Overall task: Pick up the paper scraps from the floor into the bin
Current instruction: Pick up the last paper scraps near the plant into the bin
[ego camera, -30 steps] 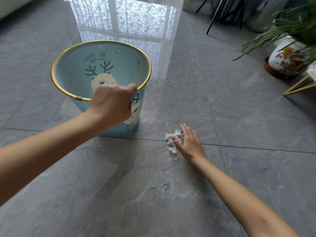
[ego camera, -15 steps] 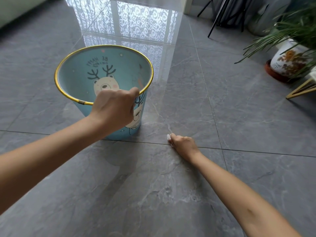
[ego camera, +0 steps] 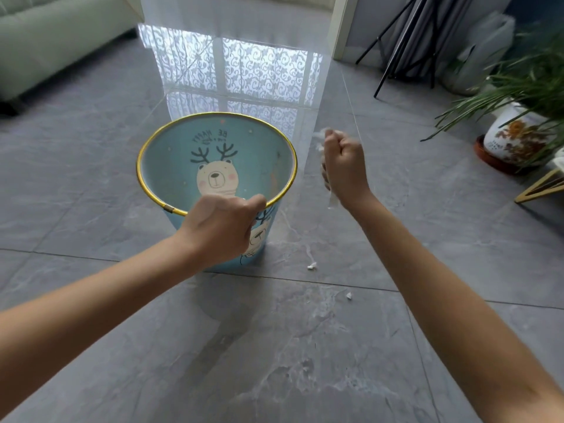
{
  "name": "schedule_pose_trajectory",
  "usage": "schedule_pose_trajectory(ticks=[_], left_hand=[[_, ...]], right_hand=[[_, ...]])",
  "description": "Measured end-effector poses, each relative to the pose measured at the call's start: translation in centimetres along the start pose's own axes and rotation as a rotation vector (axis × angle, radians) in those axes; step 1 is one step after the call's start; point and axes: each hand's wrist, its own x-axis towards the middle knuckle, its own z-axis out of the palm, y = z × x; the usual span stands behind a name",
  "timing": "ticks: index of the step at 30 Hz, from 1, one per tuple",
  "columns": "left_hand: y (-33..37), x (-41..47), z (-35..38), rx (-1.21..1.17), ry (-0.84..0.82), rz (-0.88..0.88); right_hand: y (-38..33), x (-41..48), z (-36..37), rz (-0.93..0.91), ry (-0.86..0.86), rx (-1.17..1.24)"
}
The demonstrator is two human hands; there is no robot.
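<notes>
A light blue bin (ego camera: pixel 171 166) with a gold rim and a bear print stands on the grey tiled floor. My left hand (ego camera: pixel 221 227) grips its near rim. My right hand (ego camera: pixel 345 166) is raised just right of the bin's rim, closed in a fist around crumpled white paper scraps (ego camera: pixel 320 141) that poke out above and below the fingers. Two tiny white scraps lie on the floor: one scrap (ego camera: pixel 312 266) near the bin's base, another small scrap (ego camera: pixel 348 296) further right.
A potted plant in a painted vase (ego camera: pixel 512 138) stands at the right, with a gold metal frame (ego camera: pixel 540 187) beside it. Black tripod legs (ego camera: pixel 396 44) are at the back right. A pale green sofa (ego camera: pixel 55 35) is at the back left.
My right hand closed on the crumpled paper on the floor and lifted it up beside the bin's rim. The left hand kept hold of the rim. Two tiny scraps now show on the floor.
</notes>
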Motion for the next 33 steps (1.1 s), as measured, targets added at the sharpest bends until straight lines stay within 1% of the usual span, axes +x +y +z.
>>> schedule_pose_trajectory(ticks=[3,5,6,8,10,11,12,15,16,19,21,23,24,25,26,27,28,29,30,31,32,33], left_hand=[[0.5,-0.5,-0.3,0.025,-0.037,0.026],[0.8,-0.6,-0.4,0.031,-0.052,0.043],[0.9,-0.7,-0.5,0.037,-0.063,0.046],[0.9,-0.8,-0.7,0.068,-0.076,0.05],[0.7,-0.9,-0.9,0.082,-0.086,0.047],[0.6,-0.8,-0.9,0.083,-0.087,0.042],[0.6,-0.8,-1.0,0.084,-0.085,0.035],[0.6,-1.0,-1.1,0.072,-0.074,0.034],[0.6,-1.0,-1.1,0.067,-0.069,0.037],[0.6,-0.9,-1.0,0.054,-0.075,0.044],[0.5,-0.7,-0.9,0.046,-0.079,0.047],[0.6,-0.7,-0.9,0.045,-0.092,0.041],[0.5,-0.7,-0.9,0.044,-0.083,0.033],[0.5,-0.7,-0.8,0.044,-0.067,0.03],[0.4,-0.6,-0.9,0.039,-0.063,0.034],[0.5,-0.7,-0.8,0.03,-0.064,0.045],[0.4,-0.6,-1.0,0.026,-0.058,0.052],[0.6,-0.6,-0.9,0.021,-0.057,0.061],[0.7,-0.5,-0.8,0.02,-0.063,0.07],[0.7,-0.5,-0.8,0.017,-0.073,0.073],[0.7,-0.5,-0.8,0.009,-0.076,0.071],[0.7,-0.5,-0.6,0.001,-0.072,0.069]], right_hand=[[-3.9,0.2,3.8,-0.086,-0.077,0.016],[-5.0,0.0,5.9,-0.145,-0.172,-0.111],[-5.2,0.0,6.6,-0.154,-0.253,-0.229],[-5.9,0.2,7.3,-0.116,-0.447,-0.433],[-6.2,0.4,7.3,-0.044,-0.611,-0.475],[-6.2,0.4,7.2,-0.027,-0.647,-0.48],[-6.1,0.3,6.9,-0.039,-0.638,-0.473],[-5.3,0.1,6.0,-0.132,-0.428,-0.383],[-4.9,0.2,5.7,-0.165,-0.382,-0.36],[-3.8,-0.1,4.5,-0.2,-0.383,-0.256],[-3.2,-0.6,2.9,-0.238,-0.323,-0.113],[-1.6,-2.2,0.7,-0.161,-0.159,0.082],[-0.2,-3.2,-0.6,-0.083,-0.066,0.094],[1.8,-4.3,-2.1,0.038,-0.019,0.007],[4.2,-5.5,-3.7,0.21,-0.059,-0.191],[6.7,-7.2,-5.4,0.411,-0.19,-0.445],[8.8,-8.6,-6.6,0.603,-0.392,-0.697],[10.6,-10.3,-7.6,0.756,-0.592,-0.898],[11.8,-11.8,-8.0,0.841,-0.735,-1.031],[12.7,-12.9,-8.0,0.85,-0.79,-1.098],[13.2,-13.9,-7.8,0.802,-0.769,-1.144],[13.6,-14.5,-7.3,0.718,-0.696,-1.198]])
